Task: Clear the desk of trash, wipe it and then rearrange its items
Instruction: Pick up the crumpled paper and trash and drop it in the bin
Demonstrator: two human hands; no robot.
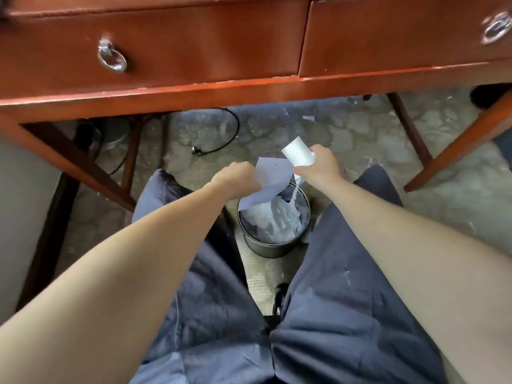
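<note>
1. Paper is hanging from both hands over a dark bin (263,249).
2. The left hand (238,178) is gripping a creased white sheet (273,178) by its edge.
3. The right hand (322,164) is clutching a rolled white paper (297,155); a thin strip (295,192) is dangling into the bin.
4. The bin is standing between the person's knees under the wooden desk (166,90), holding crumpled paper (277,220).

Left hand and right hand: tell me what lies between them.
In the head view, a sheet of paper, gripped by the left hand, fills the gap to the right hand, which holds a white roll, above the bin.
</note>
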